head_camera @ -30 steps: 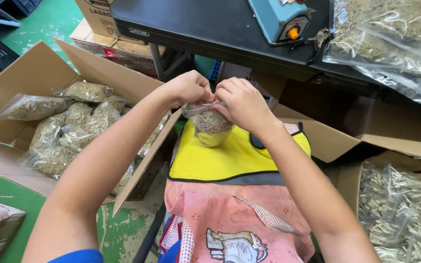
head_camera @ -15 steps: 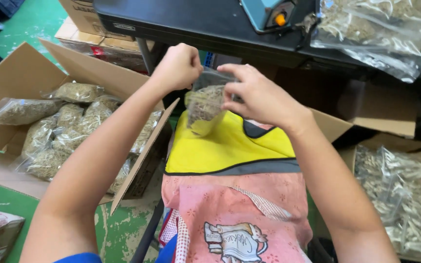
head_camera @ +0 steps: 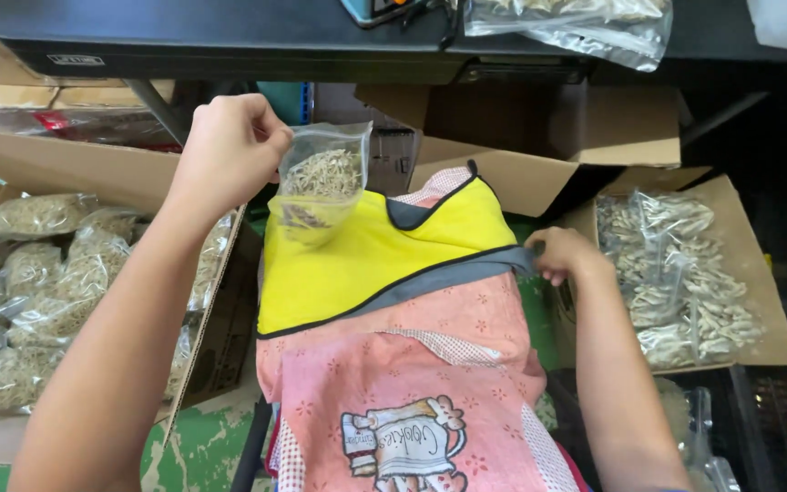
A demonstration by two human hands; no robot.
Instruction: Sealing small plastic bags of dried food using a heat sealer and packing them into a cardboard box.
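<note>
My left hand (head_camera: 229, 150) holds up a small clear plastic bag (head_camera: 321, 182) by its top corner; the bag is partly filled with small dried pale pieces. It hangs above my lap, which is covered by a yellow and pink apron (head_camera: 384, 301). My right hand (head_camera: 562, 255) rests lower at the right edge of the apron, fingers curled on the grey trim of the cloth, apart from the bag.
A cardboard box (head_camera: 75, 164) at the left holds several filled clear bags (head_camera: 38, 282). Another open box (head_camera: 749, 273) at the right holds bags of dried pieces (head_camera: 676, 273). A black table edge (head_camera: 257, 55) runs across the top, with a filled bag (head_camera: 576, 23) lying on it.
My right hand has let go of the bag and dropped to the right side of my lap. The left hand alone now holds the bag, raised slightly.
</note>
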